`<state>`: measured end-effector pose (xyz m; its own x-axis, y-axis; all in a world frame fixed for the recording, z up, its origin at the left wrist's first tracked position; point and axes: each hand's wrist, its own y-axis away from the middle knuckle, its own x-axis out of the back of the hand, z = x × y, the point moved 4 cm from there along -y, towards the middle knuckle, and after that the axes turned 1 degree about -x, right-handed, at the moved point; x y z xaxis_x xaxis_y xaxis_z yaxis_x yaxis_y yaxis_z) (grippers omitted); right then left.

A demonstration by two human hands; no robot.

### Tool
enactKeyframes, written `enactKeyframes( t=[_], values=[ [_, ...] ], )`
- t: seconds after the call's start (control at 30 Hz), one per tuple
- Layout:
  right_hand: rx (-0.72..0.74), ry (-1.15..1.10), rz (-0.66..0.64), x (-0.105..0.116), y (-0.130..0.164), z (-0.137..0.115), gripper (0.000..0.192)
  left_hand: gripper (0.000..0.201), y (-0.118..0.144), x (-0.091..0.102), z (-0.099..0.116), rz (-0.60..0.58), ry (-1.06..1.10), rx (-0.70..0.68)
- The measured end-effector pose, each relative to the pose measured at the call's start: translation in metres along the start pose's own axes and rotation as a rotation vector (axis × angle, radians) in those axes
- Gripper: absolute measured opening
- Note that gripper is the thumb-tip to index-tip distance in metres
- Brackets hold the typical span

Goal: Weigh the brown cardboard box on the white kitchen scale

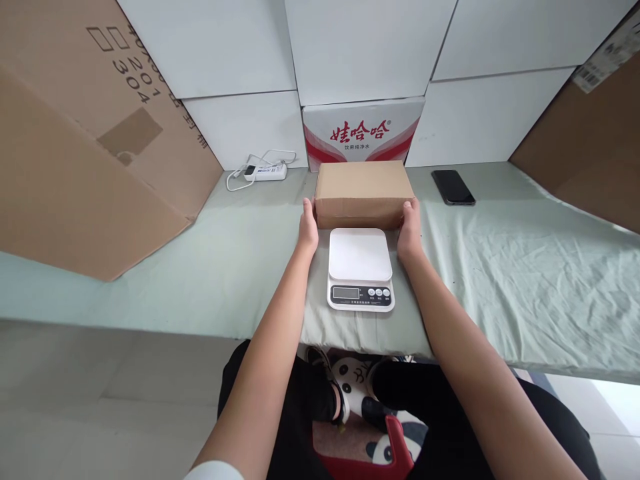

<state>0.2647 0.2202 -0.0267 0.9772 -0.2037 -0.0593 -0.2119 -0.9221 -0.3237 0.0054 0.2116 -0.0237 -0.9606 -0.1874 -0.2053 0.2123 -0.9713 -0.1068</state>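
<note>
A closed brown cardboard box point(365, 193) lies flat on the cloth-covered table, just behind a white kitchen scale point(360, 257). My left hand point(308, 225) presses against the box's left end, thumb up at its edge. At the opposite end my right hand point(410, 227) grips the front right corner, its thumb on the front face. The fingers of both hands are mostly hidden behind the box's sides. Nothing sits on the scale's plate, and its display looks blank, with several round buttons to the right.
A white box with red lettering point(363, 133) stands behind the brown box, against white panels. A power strip with a cable point(266, 172) lies at the back left, a black phone point(453, 187) at the back right. Large cardboard sheets point(100, 153) flank the table point(235, 267).
</note>
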Motion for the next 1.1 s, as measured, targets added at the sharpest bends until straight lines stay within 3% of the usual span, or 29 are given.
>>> enactKeyframes(
  t=[0.17,0.4,0.7,0.93,1.1],
  values=[
    [-0.019,-0.017,0.017,-0.002,0.001,-0.006,0.054,0.082,-0.003,0.002,-0.005,-0.041,0.012,-0.051],
    [0.013,-0.007,-0.019,-0.007,0.003,-0.007,0.062,0.093,-0.002,0.004,-0.009,-0.041,-0.020,-0.108],
    [0.064,-0.016,-0.075,-0.012,0.005,-0.018,0.069,0.091,0.002,0.008,-0.006,-0.012,-0.002,-0.136],
    [0.144,0.035,-0.044,-0.006,0.022,-0.068,0.072,0.104,0.027,0.004,0.013,0.021,-0.038,-0.266],
    [0.223,0.089,-0.129,0.013,0.050,-0.106,0.069,0.109,0.059,0.002,0.050,-0.056,0.038,-0.323]
  ],
)
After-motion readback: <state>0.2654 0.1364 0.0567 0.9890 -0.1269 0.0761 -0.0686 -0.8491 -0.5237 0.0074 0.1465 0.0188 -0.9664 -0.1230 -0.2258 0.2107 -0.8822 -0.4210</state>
